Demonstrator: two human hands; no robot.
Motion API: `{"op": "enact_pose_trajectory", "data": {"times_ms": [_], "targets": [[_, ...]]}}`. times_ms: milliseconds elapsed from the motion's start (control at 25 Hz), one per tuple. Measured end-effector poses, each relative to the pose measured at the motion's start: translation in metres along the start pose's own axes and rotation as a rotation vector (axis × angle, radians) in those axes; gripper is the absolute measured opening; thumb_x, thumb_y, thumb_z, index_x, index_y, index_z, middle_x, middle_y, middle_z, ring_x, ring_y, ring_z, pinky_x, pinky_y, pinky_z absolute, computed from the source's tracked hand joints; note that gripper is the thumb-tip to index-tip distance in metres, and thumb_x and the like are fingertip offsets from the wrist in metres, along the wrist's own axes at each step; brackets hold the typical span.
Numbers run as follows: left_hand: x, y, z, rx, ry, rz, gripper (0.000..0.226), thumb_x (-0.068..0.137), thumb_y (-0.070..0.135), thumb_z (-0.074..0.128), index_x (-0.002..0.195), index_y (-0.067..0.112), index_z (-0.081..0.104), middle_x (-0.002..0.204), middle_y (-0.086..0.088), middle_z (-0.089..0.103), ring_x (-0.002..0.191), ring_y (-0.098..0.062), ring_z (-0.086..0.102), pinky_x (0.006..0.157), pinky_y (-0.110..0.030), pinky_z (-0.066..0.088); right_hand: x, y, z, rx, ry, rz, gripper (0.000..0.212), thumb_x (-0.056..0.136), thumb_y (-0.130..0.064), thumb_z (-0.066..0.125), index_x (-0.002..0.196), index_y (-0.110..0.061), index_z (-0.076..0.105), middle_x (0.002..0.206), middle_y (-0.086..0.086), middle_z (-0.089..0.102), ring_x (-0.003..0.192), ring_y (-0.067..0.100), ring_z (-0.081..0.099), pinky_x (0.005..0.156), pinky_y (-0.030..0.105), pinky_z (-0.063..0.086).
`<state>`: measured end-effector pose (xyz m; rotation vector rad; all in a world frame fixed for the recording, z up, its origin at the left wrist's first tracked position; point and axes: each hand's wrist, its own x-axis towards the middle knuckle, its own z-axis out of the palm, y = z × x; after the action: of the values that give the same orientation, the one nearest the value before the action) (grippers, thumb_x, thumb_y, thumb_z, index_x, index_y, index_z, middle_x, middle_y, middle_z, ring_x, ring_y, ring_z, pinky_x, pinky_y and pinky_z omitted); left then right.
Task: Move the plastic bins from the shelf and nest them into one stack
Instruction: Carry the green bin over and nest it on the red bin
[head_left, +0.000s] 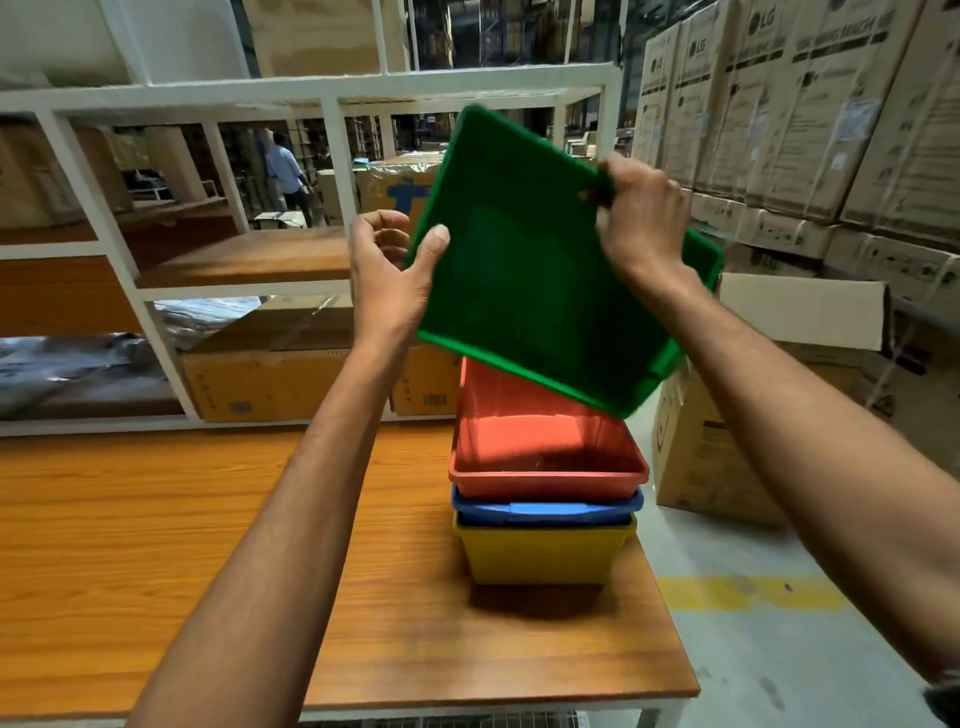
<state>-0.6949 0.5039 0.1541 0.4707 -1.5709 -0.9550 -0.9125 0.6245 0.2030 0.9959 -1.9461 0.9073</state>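
Your right hand (641, 218) grips the green bin (545, 291) at its right rim; your left hand (387, 270) pinches the left rim. The bin hangs tilted above the red bin (545, 457), which tops the stack on the table (208, 545). Level it, square the corners, then lower evenly.

"LG" brand mark on the stacked cardboard boxes (810, 104) at the right; other print there too blurred

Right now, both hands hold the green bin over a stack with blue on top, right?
No: the head view shows the red bin on top, the blue bin under it. The left hand and right hand do hold the green bin above.
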Motion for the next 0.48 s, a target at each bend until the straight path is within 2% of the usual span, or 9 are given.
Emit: {"op": "enact_pose_trajectory", "data": {"times_ms": [120, 200, 280, 360, 440, 480], "targets": [[0.009, 0.000, 0.003, 0.092, 0.157, 0.070, 0.058, 0.088, 0.039, 0.077, 0.129, 0.021, 0.040, 0.133, -0.006, 0.040, 0.124, -0.014, 0.046, 0.096, -0.009, 0.045, 0.001, 0.006, -0.012, -0.066, 0.079, 0.157, 0.021, 0.099, -0.023, 0.057, 0.116, -0.022, 0.069, 0.106, 0.009, 0.076, 0.100, 0.031, 0.072, 0.077, 0.036, 0.051], [0.009, -0.007, 0.011, 0.061, 0.154, 0.002, 0.064, 0.090, 0.037, 0.076, 0.135, 0.017, 0.036, 0.137, -0.007, 0.037, 0.125, -0.016, 0.046, 0.102, -0.019, 0.047, -0.004, 0.006, -0.018, -0.028, 0.086, 0.249, 0.024, 0.097, -0.028, 0.058, 0.118, -0.023, 0.069, 0.111, 0.009, 0.076, 0.104, 0.032, 0.071, 0.078, 0.035, 0.051], [0.001, -0.011, 0.022, 0.011, 0.033, -0.067, 0.050, 0.096, 0.037, 0.069, 0.135, 0.016, 0.045, 0.132, -0.005, 0.051, 0.112, -0.009, 0.057, 0.093, -0.023, 0.055, -0.011, 0.010, -0.014, 0.087, 0.062, 0.414, 0.026, 0.094, -0.036, 0.064, 0.116, -0.023, 0.071, 0.114, 0.005, 0.076, 0.107, 0.029, 0.070, 0.076, 0.030, 0.044], [-0.004, -0.017, 0.028, 0.004, -0.028, -0.032, 0.028, 0.100, 0.030, 0.064, 0.125, 0.019, 0.058, 0.119, 0.000, 0.065, 0.104, -0.007, 0.064, 0.088, -0.024, 0.058, -0.018, 0.017, -0.008, 0.249, -0.043, 0.582, 0.025, 0.086, -0.039, 0.069, 0.105, -0.023, 0.074, 0.107, 0.000, 0.077, 0.101, 0.025, 0.072, 0.078, 0.027, 0.048], [0.002, -0.021, 0.025, -0.011, -0.050, -0.051, 0.019, 0.100, 0.026, 0.064, 0.119, 0.021, 0.064, 0.113, 0.001, 0.070, 0.104, -0.012, 0.068, 0.088, -0.025, 0.058, -0.023, 0.024, -0.005, 0.539, -0.202, 0.691, 0.007, 0.085, -0.025, 0.073, 0.092, -0.022, 0.074, 0.101, 0.000, 0.077, 0.091, 0.018, 0.072, 0.077, 0.031, 0.059], [0.007, -0.023, 0.024, -0.035, -0.070, -0.111, 0.017, 0.099, 0.026, 0.065, 0.116, 0.020, 0.066, 0.111, -0.002, 0.072, 0.103, -0.016, 0.070, 0.088, -0.028, 0.060, -0.026, 0.026, -0.007, 0.686, -0.289, 0.752, 0.010, 0.089, -0.014, 0.072, 0.095, -0.021, 0.073, 0.102, 0.002, 0.076, 0.090, 0.015, 0.071, 0.070, 0.030, 0.061]]}}
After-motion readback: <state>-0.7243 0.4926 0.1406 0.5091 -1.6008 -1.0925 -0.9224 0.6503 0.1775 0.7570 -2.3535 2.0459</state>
